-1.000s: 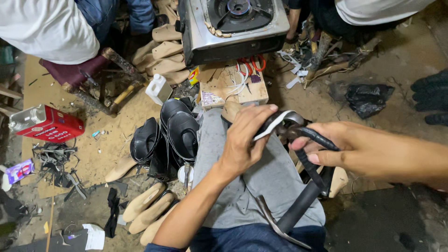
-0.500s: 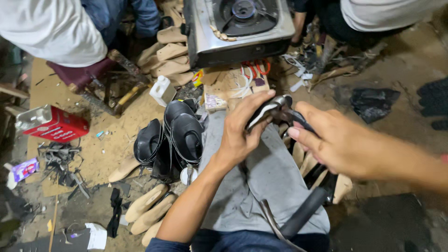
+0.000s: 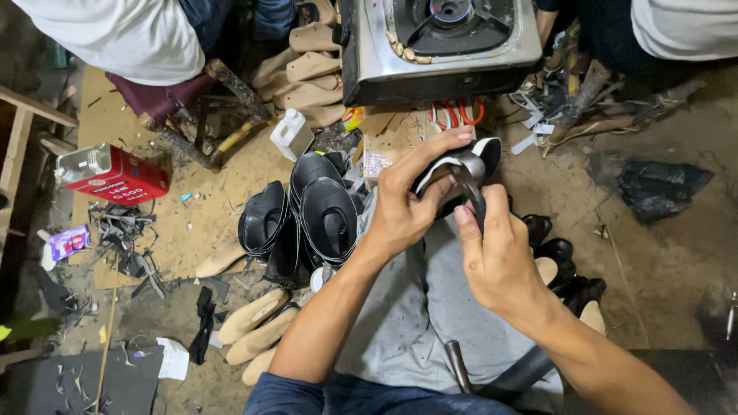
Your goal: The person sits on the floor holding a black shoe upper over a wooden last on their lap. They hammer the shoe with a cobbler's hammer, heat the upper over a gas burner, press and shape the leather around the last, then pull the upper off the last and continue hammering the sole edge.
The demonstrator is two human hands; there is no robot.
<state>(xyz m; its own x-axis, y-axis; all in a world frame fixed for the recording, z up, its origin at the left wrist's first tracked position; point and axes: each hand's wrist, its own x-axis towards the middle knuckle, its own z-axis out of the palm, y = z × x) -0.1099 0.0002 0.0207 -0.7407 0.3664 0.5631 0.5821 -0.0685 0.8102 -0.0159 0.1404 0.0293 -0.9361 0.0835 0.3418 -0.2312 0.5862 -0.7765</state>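
Right hand [image 3: 498, 257] nearer glossy curved shoe [image 3: 461, 165]

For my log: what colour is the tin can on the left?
Red, with a silvery top; the head view shows it.

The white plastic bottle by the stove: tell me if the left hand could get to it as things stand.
Probably yes, but not freely. The left hand is gripping the black-and-white shoe upper; the white bottle stands up-left of it, with the black shoe uppers beside the path, not across it.

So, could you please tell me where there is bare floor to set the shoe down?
Bare floor lies between the black bag and the heels. Cardboard between the red tin and boots is mostly free. Around the stove is crowded.
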